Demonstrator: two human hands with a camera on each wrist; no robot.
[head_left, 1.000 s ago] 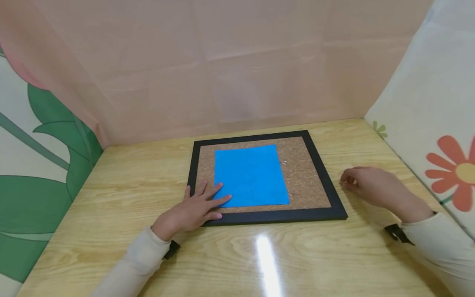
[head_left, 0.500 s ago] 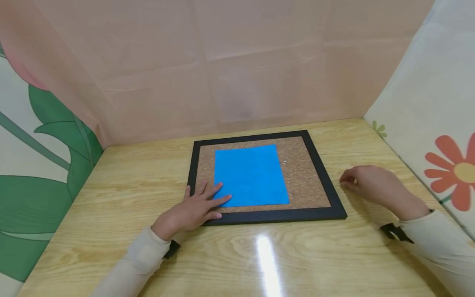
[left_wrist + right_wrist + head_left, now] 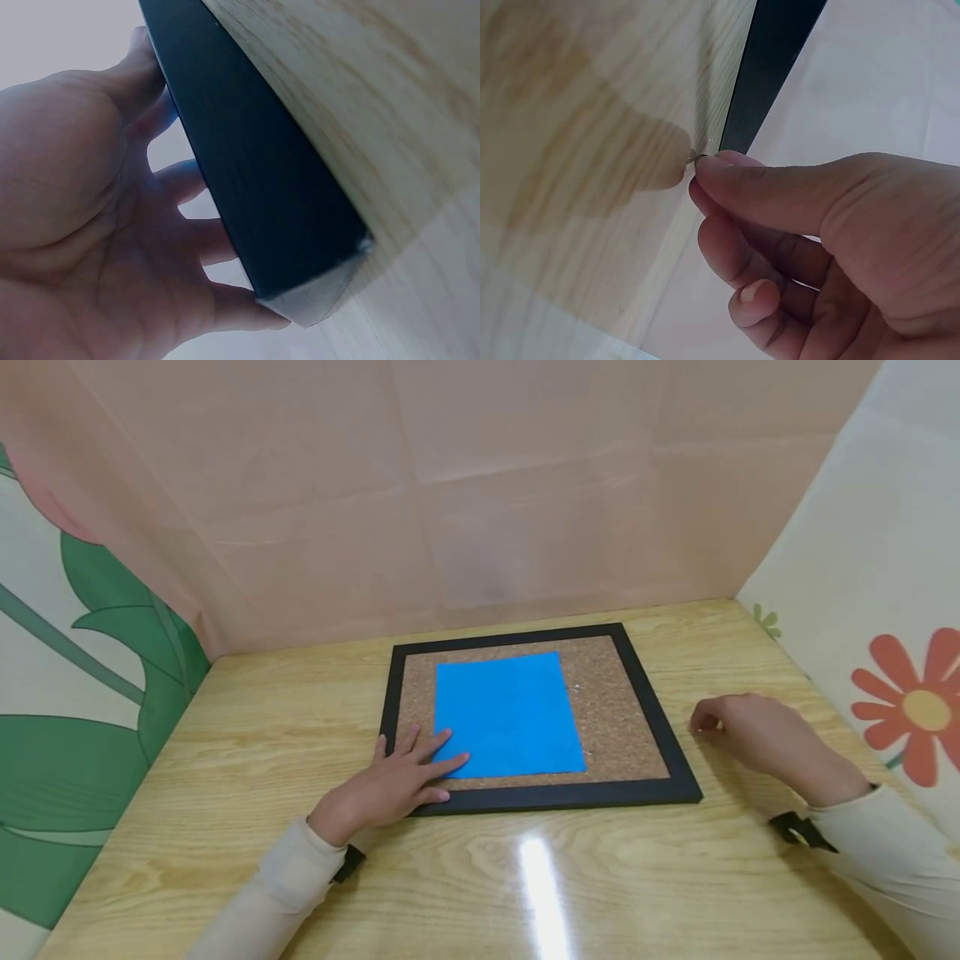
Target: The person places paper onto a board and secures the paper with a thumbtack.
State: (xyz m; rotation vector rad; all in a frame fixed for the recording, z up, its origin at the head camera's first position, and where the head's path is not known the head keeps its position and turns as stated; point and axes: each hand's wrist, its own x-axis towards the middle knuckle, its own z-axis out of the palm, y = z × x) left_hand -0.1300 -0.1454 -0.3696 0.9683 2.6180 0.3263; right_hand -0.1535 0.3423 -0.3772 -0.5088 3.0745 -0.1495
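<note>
A blue sheet of paper [image 3: 506,714] lies flat on a framed corkboard [image 3: 626,718] with a black frame. My left hand [image 3: 386,785] rests spread over the board's near left corner, with fingertips on the paper's lower left corner and the thumb on the frame. To the right of the board, my right hand [image 3: 757,739] is low over the table, thumb and forefinger together. In the right wrist view those fingertips pinch a tiny, clear thing that looks like a push pin [image 3: 691,157], mostly hidden. Two small clear pins, one of them a pin [image 3: 576,687], show beside the paper's right edge.
The board lies on a wood-grain table [image 3: 300,710]. Behind stands a pinkish cloth backdrop [image 3: 487,510]. Side panels flank the table, with a printed red flower [image 3: 892,693] on the right one and green leaves [image 3: 105,577] on the left one.
Almost nothing differs. My right hand has shifted only very slightly beside the board; the left hand, paper and board hold their places.
</note>
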